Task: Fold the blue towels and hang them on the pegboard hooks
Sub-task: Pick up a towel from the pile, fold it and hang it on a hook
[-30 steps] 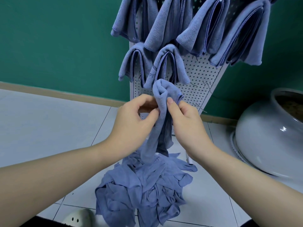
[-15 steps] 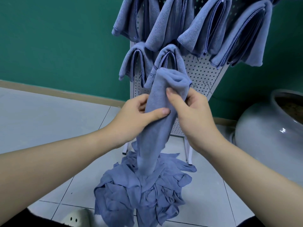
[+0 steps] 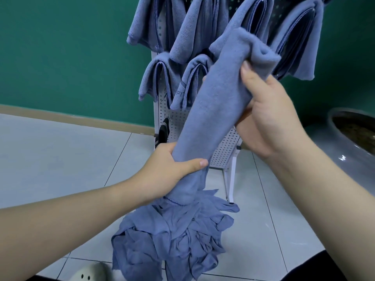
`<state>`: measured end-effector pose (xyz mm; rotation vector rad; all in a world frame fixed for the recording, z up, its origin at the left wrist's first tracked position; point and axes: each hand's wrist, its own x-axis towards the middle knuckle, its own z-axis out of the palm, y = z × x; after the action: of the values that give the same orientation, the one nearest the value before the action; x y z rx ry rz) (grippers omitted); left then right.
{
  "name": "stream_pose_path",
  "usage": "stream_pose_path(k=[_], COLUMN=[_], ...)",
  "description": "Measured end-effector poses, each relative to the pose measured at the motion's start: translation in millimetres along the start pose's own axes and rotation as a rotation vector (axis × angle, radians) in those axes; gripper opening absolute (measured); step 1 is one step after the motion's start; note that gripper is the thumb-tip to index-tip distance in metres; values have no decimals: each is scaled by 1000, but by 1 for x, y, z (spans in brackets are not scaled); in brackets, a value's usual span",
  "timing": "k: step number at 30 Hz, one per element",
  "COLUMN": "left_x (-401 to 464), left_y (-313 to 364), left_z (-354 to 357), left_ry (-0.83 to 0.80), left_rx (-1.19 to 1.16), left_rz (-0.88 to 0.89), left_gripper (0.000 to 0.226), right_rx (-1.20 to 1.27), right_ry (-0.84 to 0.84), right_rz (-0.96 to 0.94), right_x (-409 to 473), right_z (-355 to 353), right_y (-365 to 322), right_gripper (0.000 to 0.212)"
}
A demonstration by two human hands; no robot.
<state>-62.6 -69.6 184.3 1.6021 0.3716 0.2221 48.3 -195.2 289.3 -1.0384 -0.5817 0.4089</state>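
At frame centre, my right hand [image 3: 269,114] grips the towel [image 3: 213,102] near its top and my left hand [image 3: 172,169] clamps lower down, stretching it straight for folding before the pegboard [image 3: 223,147].

White perforated metal pegboard stand [image 3: 221,147] stands on pale tiled floor [image 3: 60,155] against green wall [image 3: 71,53]. Folded blue terry towels [image 3: 194,31] hang on its hooks in two rows. Crumpled blue towel pile [image 3: 172,236] lies on floor before stand's foot. Long blue towel [image 3: 213,106] rises from pile, left hand [image 3: 170,175] low, right hand [image 3: 263,116] higher. Grey ceramic pot [image 3: 349,151] right of stand. Pale perforated clog [image 3: 91,273] at floor's near edge, left of pile.
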Motion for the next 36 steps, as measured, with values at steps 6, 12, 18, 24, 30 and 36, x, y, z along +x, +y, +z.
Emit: stream_pose_path(k=[6,12,18,24,30,36], left_x=[-14,-5,7,6,7,9], left_y=[-12,-6,12,32,39,48], left_z=[1,-14,-28,-4,-5,-11], left_ry=[-172,-242,-247,-106,-68,22], left_rx=[95,344,379,104,87,199], left_rz=[25,-43,13,138,198,313], left_gripper=[18,38,50,41,17,51], right_rx=[133,87,29,56,-145,-296], right_ry=[114,246,162,68,64,260], right_rz=[-44,62,236,231,149,134], right_x=[10,12,-3,-18,-18,-10], right_z=[-25,-40,-33,-12,-7,-16], right_y=[-24,-12,11,32,20,10], right_gripper=[33,37,38,31,34,42])
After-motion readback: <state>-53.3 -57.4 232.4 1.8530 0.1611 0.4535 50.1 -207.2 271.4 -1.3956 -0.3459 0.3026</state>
